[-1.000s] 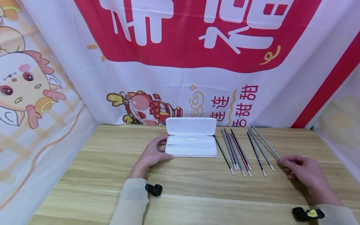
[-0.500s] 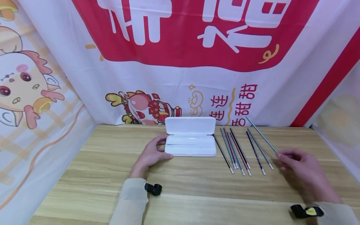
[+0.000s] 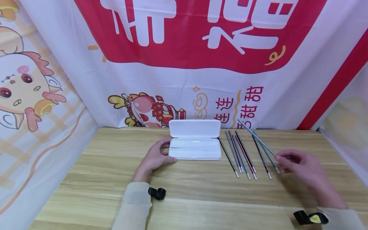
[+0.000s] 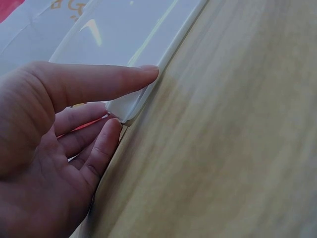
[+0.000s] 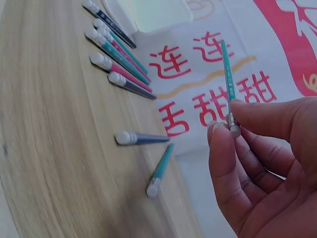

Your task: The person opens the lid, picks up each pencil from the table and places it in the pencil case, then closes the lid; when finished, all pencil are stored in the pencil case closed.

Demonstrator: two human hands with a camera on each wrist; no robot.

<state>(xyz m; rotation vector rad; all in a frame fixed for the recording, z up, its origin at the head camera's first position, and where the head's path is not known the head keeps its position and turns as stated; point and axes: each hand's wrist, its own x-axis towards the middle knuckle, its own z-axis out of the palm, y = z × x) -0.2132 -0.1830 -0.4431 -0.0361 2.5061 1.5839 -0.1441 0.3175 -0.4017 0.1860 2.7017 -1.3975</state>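
A white pencil case (image 3: 195, 149) stands with its lid raised at the back of the table. My left hand (image 3: 157, 155) holds the case's left end, the thumb along its front rim and the fingers at its corner. In the left wrist view the thumb (image 4: 109, 82) lies over the case edge. My right hand (image 3: 300, 167) pinches a green pencil (image 5: 227, 74) near its eraser end, between thumb and fingertips. That pencil is raised off the table, its far end pointing up and left. Below it lie a dark pencil (image 3: 261, 156) and another green pencil (image 3: 271, 159).
Several pencils (image 3: 240, 153) lie side by side right of the case, eraser ends toward me. One black pencil (image 3: 228, 156) lies closest to the case. A printed cloth (image 3: 184, 95) hangs behind the wooden table (image 3: 195, 198).
My right hand has lifted the green pencil off the table and carried it left, so that it now crosses above the two rightmost pencils. The left hand stays on the case.
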